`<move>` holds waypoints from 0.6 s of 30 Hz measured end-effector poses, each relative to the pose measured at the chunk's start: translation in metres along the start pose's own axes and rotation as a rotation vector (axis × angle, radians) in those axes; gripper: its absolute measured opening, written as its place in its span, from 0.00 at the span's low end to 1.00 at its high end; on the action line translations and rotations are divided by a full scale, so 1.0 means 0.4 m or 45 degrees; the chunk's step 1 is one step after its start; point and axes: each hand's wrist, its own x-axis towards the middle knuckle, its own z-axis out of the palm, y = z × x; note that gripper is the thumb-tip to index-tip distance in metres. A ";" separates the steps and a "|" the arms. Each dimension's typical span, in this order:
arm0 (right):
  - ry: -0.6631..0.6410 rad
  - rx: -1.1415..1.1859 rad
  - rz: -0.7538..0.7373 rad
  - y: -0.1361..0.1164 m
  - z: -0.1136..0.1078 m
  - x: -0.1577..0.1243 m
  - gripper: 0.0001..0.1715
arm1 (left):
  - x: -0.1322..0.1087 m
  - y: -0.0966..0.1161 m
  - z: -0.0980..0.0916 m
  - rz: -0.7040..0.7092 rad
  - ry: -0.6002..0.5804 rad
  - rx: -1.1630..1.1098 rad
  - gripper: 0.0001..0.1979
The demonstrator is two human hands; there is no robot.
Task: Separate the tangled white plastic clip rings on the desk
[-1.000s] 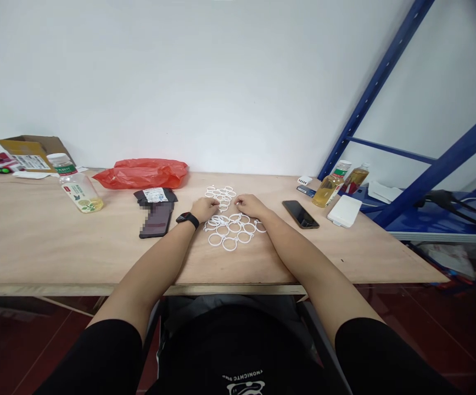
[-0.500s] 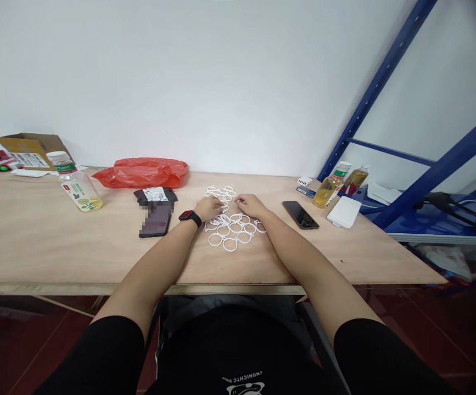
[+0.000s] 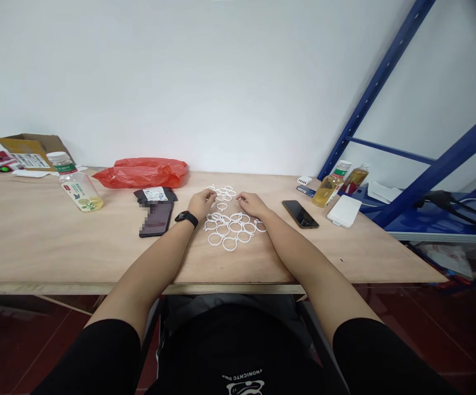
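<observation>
My left hand (image 3: 202, 204), with a dark watch (image 3: 186, 218) on its wrist, is at the left edge of a small back group of white plastic rings (image 3: 226, 193). Its thumb and fingers curl together, and what they may hold is hidden. A single white ring (image 3: 222, 207) lies on the table between the hands. My right hand (image 3: 251, 204) rests to the right of the back group, fingers closed, with a tiny bit of white at the fingertips. Nearer to me spreads a larger group of white rings (image 3: 229, 243), each with a small eyelet.
On the left are a black phone-like object (image 3: 156, 219), a dark packet (image 3: 155, 195), a red plastic bag (image 3: 143, 173), a drink bottle (image 3: 79, 186) and a cardboard box (image 3: 35, 151). On the right lie a phone (image 3: 300, 214), a white case (image 3: 343, 212) and another bottle (image 3: 329, 189).
My left hand has moved back and left, away from the single ring, which now lies uncovered. My right hand has barely moved.
</observation>
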 end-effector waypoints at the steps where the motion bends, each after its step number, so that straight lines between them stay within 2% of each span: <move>1: 0.003 0.000 0.006 -0.001 -0.002 0.000 0.17 | 0.000 -0.003 0.000 -0.001 0.000 -0.028 0.13; 10: 0.027 -0.033 0.039 -0.009 -0.012 -0.003 0.15 | 0.002 -0.004 -0.001 -0.051 0.092 -0.088 0.11; 18: 0.058 -0.112 0.040 0.003 -0.012 0.005 0.15 | -0.003 0.007 -0.009 -0.120 0.064 -0.098 0.12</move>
